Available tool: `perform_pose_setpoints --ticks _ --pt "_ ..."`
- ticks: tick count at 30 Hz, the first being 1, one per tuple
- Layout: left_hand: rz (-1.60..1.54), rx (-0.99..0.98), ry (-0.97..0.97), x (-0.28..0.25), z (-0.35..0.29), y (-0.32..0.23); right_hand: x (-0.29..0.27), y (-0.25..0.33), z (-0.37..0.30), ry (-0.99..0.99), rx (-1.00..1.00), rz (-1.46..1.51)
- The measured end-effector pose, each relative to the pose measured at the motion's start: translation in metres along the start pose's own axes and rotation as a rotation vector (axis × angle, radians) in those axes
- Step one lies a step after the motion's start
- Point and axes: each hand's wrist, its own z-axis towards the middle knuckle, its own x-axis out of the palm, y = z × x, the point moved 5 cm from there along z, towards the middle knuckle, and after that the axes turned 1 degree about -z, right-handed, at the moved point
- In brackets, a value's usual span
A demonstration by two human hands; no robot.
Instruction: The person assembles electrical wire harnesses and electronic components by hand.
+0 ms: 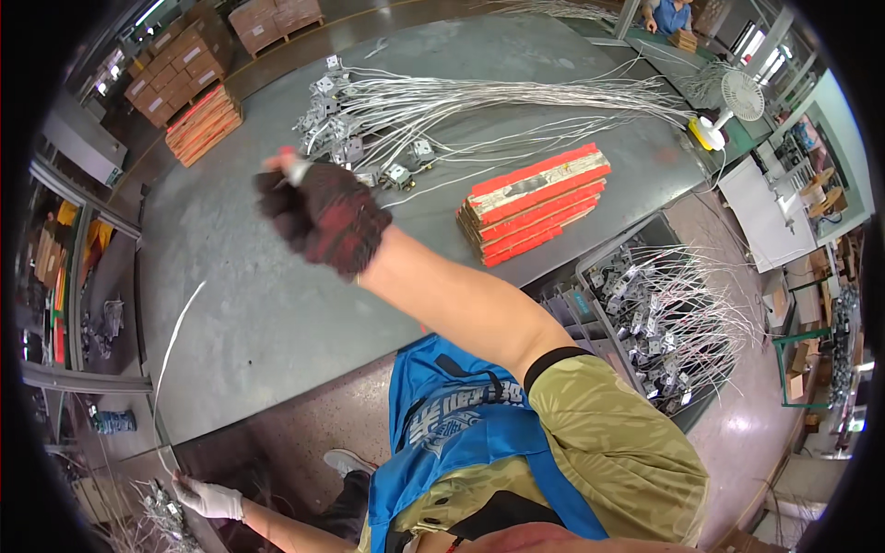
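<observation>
My left hand (pixel 210 498), in a white glove, is low at the left beside the table's corner. Its fingers are closed at the lower end of a thin white cable (pixel 172 343), which curves up over the table's left edge. Just beside that hand lies a bunch of small metal parts with wires (pixel 164 512). My right hand (pixel 324 217), in a dark red and black glove with pinkish fingertips showing, hovers over the table. It is blurred, and whether its fingers grip anything cannot be made out. Beyond it lies a heap of metal boxes (pixel 332 120) with long white cables (pixel 516 95).
Red-edged wooden boards (pixel 535 203) are stacked on the grey table (pixel 249 323). A crate (pixel 590 318) of wired metal parts (pixel 654 323) stands at the right. A small fan (pixel 741 96) is at the far right corner; another person (pixel 671 17) sits beyond. Cartons (pixel 180 74) stand far left.
</observation>
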Motion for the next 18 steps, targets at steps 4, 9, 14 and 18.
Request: perform_pose_setpoints --ticks 4,9,14,18 --pt "-0.405 -0.210 0.060 0.033 -0.010 -0.006 0.075 0.042 -0.102 0.287 -0.247 -0.373" --pt "-0.080 -0.002 0.455 0.156 -0.097 -0.169 -0.009 0.160 -0.182 0.312 -0.545 -0.579" --pt "-0.465 0.635 1.000 0.179 -0.220 -0.309 -0.103 0.209 -0.258 0.031 -0.528 -0.446" --pt "-0.621 0.648 1.217 0.175 -0.261 -0.345 -0.245 0.251 -0.294 0.078 -0.477 -0.209"
